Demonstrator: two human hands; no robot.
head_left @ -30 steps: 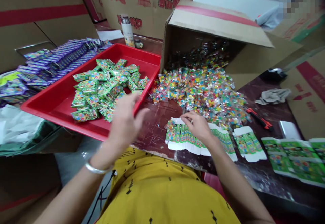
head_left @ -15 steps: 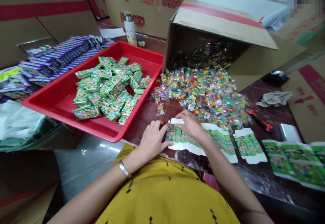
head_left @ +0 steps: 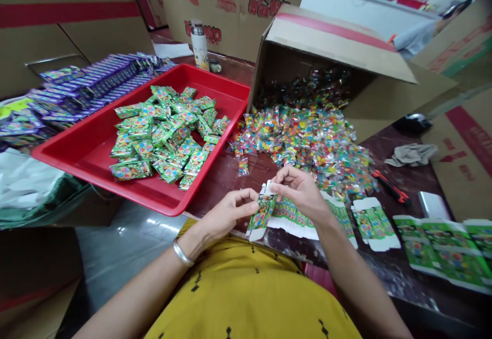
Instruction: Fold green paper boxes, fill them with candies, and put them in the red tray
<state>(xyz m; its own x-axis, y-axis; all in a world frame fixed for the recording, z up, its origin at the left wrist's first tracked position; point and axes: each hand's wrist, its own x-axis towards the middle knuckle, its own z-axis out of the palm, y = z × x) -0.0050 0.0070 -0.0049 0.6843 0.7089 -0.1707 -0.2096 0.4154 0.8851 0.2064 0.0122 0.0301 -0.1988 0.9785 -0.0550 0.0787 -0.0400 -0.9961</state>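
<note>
Both hands meet just above the near edge of the dark, scuffed wooden desk (head_left: 238, 175), pinching one flat, unfolded green-and-white printed carton blank (head_left: 261, 213) between them. The left hand (head_left: 226, 213) grips the blank's left side with thumb and forefinger closed on it; the right hand (head_left: 300, 190) clamps the white top flap with its fingertips. The blank hangs tilted, its lower end down near the desk edge, directly over a fanned row of flat green carton blanks (head_left: 303, 218) lying on the desk just below the right hand. A silver bangle (head_left: 181, 253) sits on the left wrist.

Behind the hands a heap of small clear-wrapped, multicoloured candy packets (head_left: 307, 139) spills from a brown cardboard box tipped on its side (head_left: 330, 42). One packet (head_left: 243, 166) lies apart from the heap, near the tray. To the left, a red plastic tray (head_left: 88, 149) holds a pile of small folded green boxes (head_left: 165, 129) — beyond it lie stacks of purple flat cartons (head_left: 88, 88). To the right of the hands lie more green carton blanks (head_left: 442, 249), an orange-handled utility knife (head_left: 390, 188) and a crumpled grey cloth (head_left: 411, 154). A white-and-silver flask (head_left: 200, 44) stands at the far side of the desk.
</note>
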